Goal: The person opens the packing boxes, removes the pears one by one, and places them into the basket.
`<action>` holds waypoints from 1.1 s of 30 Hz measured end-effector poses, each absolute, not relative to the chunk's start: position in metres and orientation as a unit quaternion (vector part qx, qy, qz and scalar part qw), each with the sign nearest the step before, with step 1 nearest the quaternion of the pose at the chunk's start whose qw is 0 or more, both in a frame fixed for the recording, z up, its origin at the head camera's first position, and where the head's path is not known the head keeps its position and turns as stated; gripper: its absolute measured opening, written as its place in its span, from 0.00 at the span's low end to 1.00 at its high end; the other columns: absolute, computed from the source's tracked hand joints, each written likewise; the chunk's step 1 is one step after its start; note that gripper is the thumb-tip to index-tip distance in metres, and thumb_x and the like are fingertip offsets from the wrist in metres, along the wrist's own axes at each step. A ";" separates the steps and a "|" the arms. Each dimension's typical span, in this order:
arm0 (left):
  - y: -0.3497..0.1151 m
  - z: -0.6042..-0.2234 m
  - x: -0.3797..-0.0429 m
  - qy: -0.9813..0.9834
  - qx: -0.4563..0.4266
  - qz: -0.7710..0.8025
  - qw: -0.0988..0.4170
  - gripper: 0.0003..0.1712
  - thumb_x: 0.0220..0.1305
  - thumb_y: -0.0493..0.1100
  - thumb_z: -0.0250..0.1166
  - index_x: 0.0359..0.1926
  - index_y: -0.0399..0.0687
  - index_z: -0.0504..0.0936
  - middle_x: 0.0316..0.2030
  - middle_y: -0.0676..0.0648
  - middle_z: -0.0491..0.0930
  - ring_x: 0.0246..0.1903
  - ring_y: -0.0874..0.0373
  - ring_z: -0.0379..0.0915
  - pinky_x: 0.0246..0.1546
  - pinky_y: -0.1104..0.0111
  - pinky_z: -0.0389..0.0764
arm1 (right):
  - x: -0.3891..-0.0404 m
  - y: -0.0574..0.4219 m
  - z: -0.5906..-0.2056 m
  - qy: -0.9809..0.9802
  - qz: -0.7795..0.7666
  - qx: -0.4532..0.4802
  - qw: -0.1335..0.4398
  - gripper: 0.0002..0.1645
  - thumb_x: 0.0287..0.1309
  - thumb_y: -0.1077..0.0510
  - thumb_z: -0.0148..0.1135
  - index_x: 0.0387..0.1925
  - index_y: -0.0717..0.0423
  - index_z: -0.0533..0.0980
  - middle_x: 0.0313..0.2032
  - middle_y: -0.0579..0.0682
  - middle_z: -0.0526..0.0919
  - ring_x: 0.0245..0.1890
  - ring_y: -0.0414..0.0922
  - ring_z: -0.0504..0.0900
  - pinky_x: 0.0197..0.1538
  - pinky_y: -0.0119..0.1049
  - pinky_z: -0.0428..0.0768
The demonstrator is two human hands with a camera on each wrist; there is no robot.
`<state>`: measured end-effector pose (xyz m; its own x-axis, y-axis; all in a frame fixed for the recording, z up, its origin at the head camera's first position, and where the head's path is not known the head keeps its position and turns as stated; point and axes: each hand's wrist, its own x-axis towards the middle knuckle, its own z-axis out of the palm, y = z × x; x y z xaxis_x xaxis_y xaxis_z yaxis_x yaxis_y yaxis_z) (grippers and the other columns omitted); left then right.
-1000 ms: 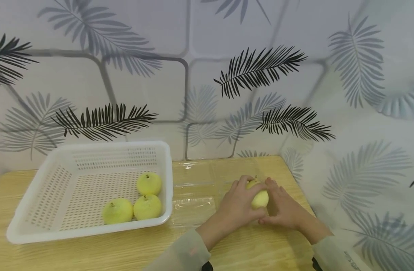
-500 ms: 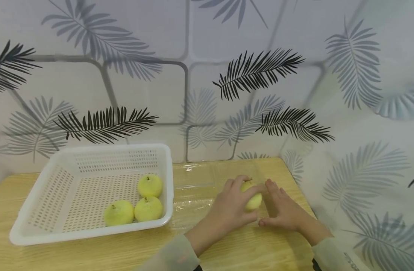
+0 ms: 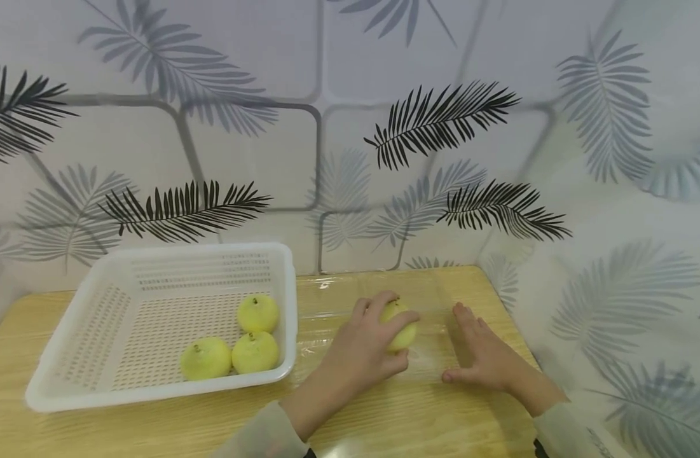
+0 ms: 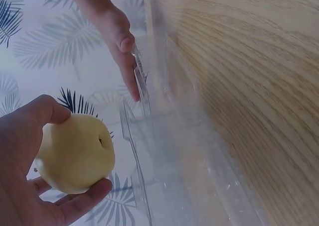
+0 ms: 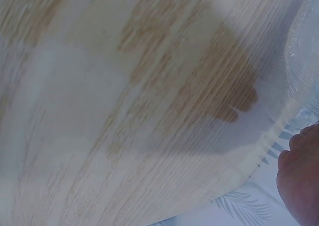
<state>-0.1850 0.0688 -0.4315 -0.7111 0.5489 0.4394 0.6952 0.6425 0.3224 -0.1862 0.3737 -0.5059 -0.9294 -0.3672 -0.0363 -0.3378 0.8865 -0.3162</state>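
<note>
My left hand grips a pale yellow pear, fingers and thumb around its sides. In the left wrist view the same pear shows its small dark end dip, over a clear plastic container with compartments. My right hand stands at the container's right side, fingers straight and thumb spread, holding nothing. Only part of the right hand appears at the edge of the right wrist view. Much of the container's near side is hidden behind my left hand and forearm.
A white perforated plastic basket stands on the left of the wooden table. Three yellow pears lie in its right part. A leaf-patterned wall covering rises right behind the table.
My left hand has moved left with the pear, away from the right hand. The right hand has stayed almost in place by the container.
</note>
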 end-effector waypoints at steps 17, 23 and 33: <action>0.031 -0.418 -0.192 -0.905 -0.288 -0.265 0.167 0.31 0.52 0.52 0.71 0.60 0.70 0.77 0.65 0.47 0.67 0.57 0.46 0.70 0.30 0.65 0.82 | -0.185 0.374 -0.503 0.968 -0.151 -0.197 0.038 0.79 0.44 0.25 0.69 0.77 0.67 0.39 0.76 0.69 0.44 0.75 0.67 0.47 0.72 0.66 0.53; 0.021 -0.411 -0.193 -0.906 -0.271 -0.271 0.182 0.31 0.52 0.52 0.71 0.59 0.70 0.77 0.64 0.47 0.68 0.57 0.46 0.71 0.29 0.65 0.81 | -0.183 0.375 -0.505 0.970 -0.147 -0.192 0.038 0.79 0.44 0.25 0.69 0.78 0.64 0.37 0.76 0.69 0.44 0.75 0.68 0.48 0.72 0.66 0.53; 0.000 -0.402 -0.199 -0.901 -0.240 -0.296 0.207 0.31 0.51 0.48 0.71 0.59 0.68 0.78 0.61 0.46 0.69 0.54 0.43 0.72 0.36 0.58 0.83 | -0.185 0.376 -0.507 0.968 -0.151 -0.196 0.033 0.79 0.44 0.24 0.69 0.78 0.63 0.37 0.77 0.68 0.44 0.75 0.67 0.48 0.72 0.66 0.53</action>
<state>-0.1995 0.0003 -0.4017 -0.7990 0.3110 0.5147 0.5557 0.7090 0.4342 -0.1854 0.3760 -0.5071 -0.9209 -0.3897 -0.0055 -0.3696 0.8778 -0.3048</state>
